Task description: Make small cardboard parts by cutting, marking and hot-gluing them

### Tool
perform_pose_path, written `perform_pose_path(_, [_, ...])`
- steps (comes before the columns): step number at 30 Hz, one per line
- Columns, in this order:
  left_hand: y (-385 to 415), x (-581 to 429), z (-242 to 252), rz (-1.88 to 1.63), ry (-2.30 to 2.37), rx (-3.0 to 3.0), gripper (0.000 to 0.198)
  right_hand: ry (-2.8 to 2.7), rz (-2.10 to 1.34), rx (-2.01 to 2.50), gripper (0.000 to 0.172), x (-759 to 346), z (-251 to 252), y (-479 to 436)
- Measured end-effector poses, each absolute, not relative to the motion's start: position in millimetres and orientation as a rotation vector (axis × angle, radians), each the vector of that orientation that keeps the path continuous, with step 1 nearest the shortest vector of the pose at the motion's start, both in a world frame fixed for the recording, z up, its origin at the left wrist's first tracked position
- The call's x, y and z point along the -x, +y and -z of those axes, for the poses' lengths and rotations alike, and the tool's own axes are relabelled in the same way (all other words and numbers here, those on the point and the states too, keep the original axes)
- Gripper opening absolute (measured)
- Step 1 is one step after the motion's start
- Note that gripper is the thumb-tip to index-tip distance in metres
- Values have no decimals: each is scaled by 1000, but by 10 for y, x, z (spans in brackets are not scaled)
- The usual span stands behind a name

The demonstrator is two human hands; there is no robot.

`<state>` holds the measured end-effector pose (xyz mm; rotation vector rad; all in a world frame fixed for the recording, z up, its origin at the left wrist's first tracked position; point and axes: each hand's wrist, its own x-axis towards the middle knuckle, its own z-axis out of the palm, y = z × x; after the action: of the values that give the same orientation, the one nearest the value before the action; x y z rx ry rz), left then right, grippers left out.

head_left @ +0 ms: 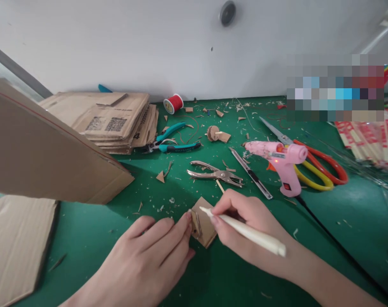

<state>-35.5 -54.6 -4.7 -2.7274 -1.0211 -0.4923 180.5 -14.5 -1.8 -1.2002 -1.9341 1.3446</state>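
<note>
The right hand [253, 215] is grasping a cream-white pen [254, 234], its tip pointing at a small cardboard square [208, 230] that is lying on the green counter [107, 251], low in the middle of the view. Whether the tip is touching the surface, I cannot tell. The left hand [145, 251] is resting its fingertips against a smaller cardboard piece [196, 226], which is sitting on the left part of the square; its fingers are lying close together, and I cannot tell whether they are pinching the piece or only pressing it.

Just beyond the square, a thin wooden stick [219, 186] is showing, and behind that a silver hole punch [217, 174] is lying with its handles spread. To its right, a craft knife [251, 172] is lying at a slant, and a pink glue gun [288, 164] is glowing with a small orange light, partly covering scissors [324, 164] with red and yellow handles. Farther back, teal-handled cutting pliers [181, 147] are lying beside a stack of flattened cardboard [107, 113], near a spool of red thread [173, 104]. A round cardboard piece [213, 133] is lying among scattered scraps. On the left, a large cardboard panel [47, 149] is leaning over the counter.
</note>
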Motion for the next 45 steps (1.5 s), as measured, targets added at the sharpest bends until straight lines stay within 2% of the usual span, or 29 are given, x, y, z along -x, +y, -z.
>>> perform_pose_path(14, [-533,397,79,427,-1009,2801,19,-1890,-1476,1154,10,-1744,21,-97])
perform_pose_path(19, [-501,454,107,527,-1030,2901,26,-1894,-1478,1170,8,-1738,1,-92])
perform_pose_path(23, [-488,428,123,623,-1141,2899,23,-1785,-1509,1186,8,-1731,7,-84])
perform_pose_path(28, [-548,383,157,571,-1381,2702,25,-1525,-1647,1208,18,-1763,74,-77])
perform_pose_path(39, [-450,429,101,607,-1088,2781,27,-1631,-1621,1186,17,-1783,34,-82])
perform_pose_path(45, [-409,421,79,588,-963,2771,30,-1819,-1499,1254,17,-1754,42,-65])
